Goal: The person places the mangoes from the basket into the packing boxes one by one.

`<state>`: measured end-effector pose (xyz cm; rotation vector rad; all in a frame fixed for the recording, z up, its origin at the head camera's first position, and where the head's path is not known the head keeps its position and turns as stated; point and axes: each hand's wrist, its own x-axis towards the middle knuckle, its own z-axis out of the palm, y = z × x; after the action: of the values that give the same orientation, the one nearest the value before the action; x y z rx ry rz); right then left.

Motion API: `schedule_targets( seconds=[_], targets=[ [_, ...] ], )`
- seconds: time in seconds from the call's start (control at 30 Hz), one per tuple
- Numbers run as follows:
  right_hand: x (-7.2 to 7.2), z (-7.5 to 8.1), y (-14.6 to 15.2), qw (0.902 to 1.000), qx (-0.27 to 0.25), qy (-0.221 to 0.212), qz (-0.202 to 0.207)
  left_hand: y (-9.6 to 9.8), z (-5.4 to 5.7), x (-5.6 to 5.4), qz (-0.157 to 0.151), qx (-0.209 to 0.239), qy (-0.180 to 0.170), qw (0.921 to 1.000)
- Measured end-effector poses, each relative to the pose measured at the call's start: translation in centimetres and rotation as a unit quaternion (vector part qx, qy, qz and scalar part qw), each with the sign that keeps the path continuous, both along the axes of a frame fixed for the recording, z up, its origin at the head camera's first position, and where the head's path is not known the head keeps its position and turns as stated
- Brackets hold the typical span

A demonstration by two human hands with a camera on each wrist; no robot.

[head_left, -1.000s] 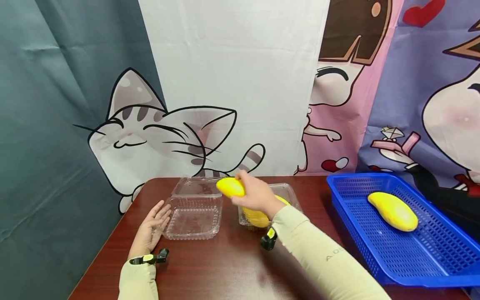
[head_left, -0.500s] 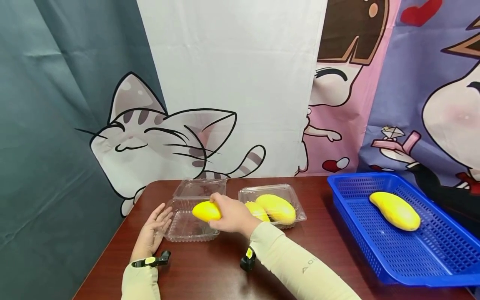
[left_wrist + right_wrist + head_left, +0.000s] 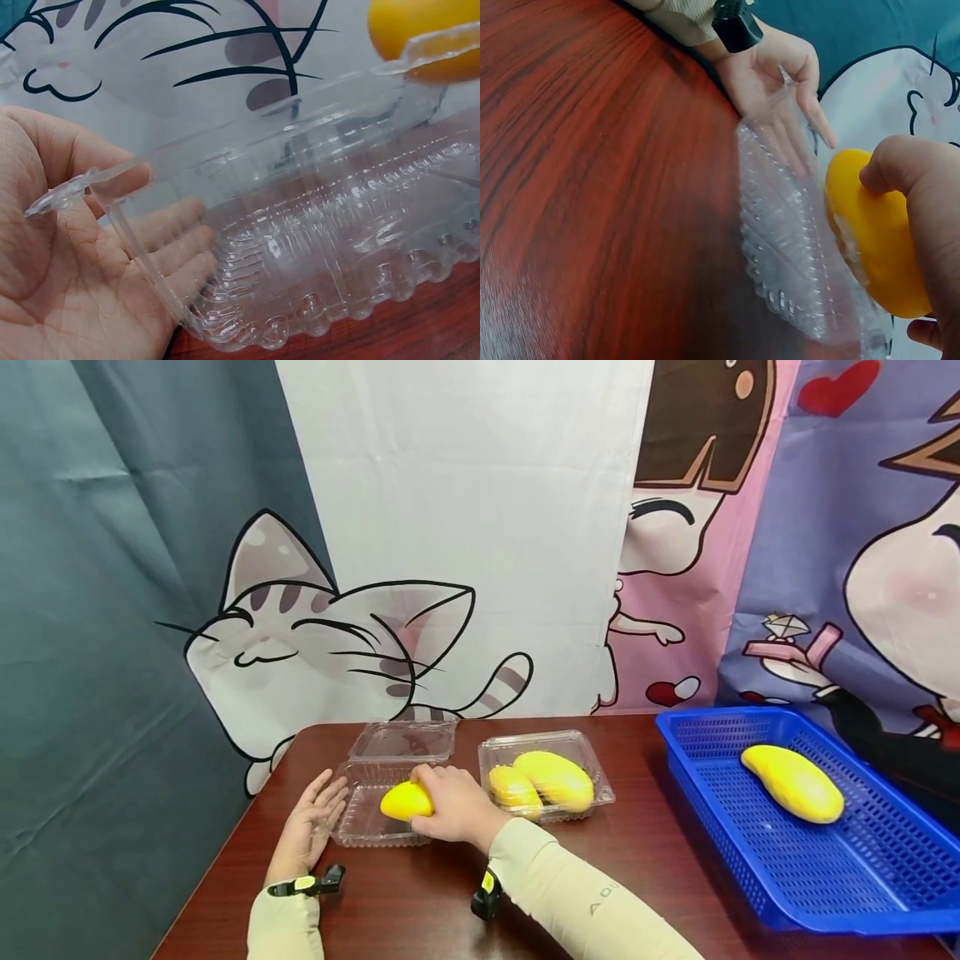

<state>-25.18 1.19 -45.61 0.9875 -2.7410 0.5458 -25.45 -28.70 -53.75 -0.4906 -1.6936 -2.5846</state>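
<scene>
A yellow mango [image 3: 405,801] is gripped by my right hand [image 3: 457,807], just over the open clear plastic box [image 3: 363,831]. In the right wrist view the thumb presses on the mango [image 3: 874,232] near the box's rim. Along the box's left side lies my left hand [image 3: 311,818], its fingers extended. The left wrist view shows those fingers [image 3: 176,247] through the clear wall, resting against the outside. The box's hinged lid [image 3: 405,741] is folded back behind it.
To the right stands a second clear box [image 3: 491,745] with two mangoes [image 3: 553,779] inside, seemingly under a closed lid. A blue basket [image 3: 705,810] at the far right holds one mango [image 3: 793,783]. A printed curtain [image 3: 480,527] hangs behind the table [image 3: 405,902].
My right hand has carried the mango left and down, from above the second box to the open box. The left hand stays at the box's side.
</scene>
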Motion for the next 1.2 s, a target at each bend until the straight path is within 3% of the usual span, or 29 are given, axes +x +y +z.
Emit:
schedule_targets(
  seconds=[0.2,0.47,0.7,0.93,1.07,1.2],
  targets=[
    [0.2,-0.6,-0.9,0.9999,0.002,-0.005,0.016,0.3,0.0,0.0,0.016,-0.014,-0.018,0.9996],
    [0.4,-2.1,-2.1,0.9982,0.011,-0.059,0.005,0.3,0.0,0.3,0.02,-0.027,-0.02,0.9992],
    [1.0,-2.4,-2.2,0.9968,0.066,-0.042,0.016,0.2,-0.2,0.6,0.014,-0.021,-0.008,0.9996],
    [0.7,-2.3,-1.8,0.997,0.064,-0.038,0.022,0.4,0.0,0.1,0.016,-0.022,-0.016,0.9995],
    [0.0,-0.9,-0.5,0.9984,0.04,-0.004,0.04,0.4,-0.1,0.0,0.012,-0.018,-0.013,0.9997],
    [-1.5,3.0,3.3,0.9986,-0.038,0.022,0.028,0.4,-0.2,0.1,0.008,-0.012,0.005,0.9999]
  ],
)
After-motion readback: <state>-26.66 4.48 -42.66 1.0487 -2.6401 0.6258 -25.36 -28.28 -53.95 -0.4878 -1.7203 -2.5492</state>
